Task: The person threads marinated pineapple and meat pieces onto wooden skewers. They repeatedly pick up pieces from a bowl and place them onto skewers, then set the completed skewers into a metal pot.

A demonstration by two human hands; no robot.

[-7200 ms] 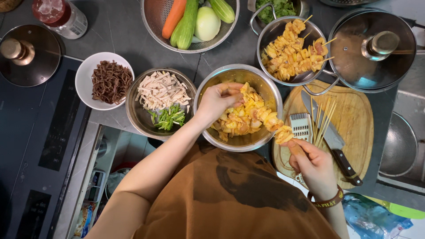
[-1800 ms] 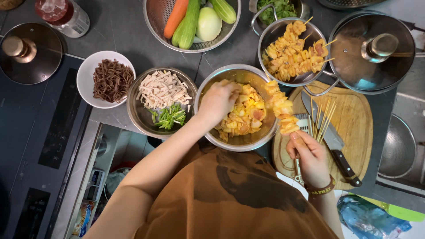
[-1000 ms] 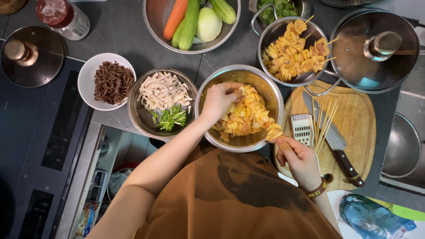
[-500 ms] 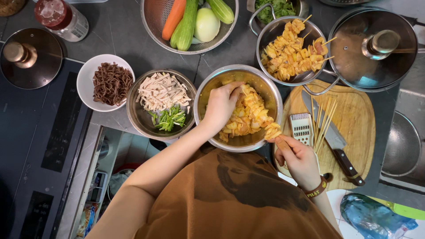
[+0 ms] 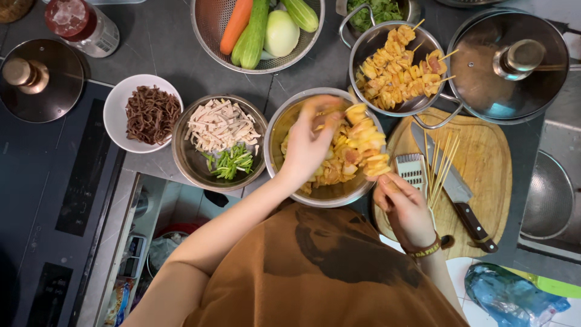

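1 skewer (image 5: 366, 142) held between left hand (image 5: 311, 142) and right hand (image 5: 402, 203)

Left hand (image 5: 311, 142) lifted higher above bowl (image 5: 284, 121); skewer (image 5: 366, 139) raised.

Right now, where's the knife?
In the head view the knife lies on the wooden cutting board, right of the steel bowl of marinated pieces. It sits next to the bare skewers and small grater, just beyond the right hand.
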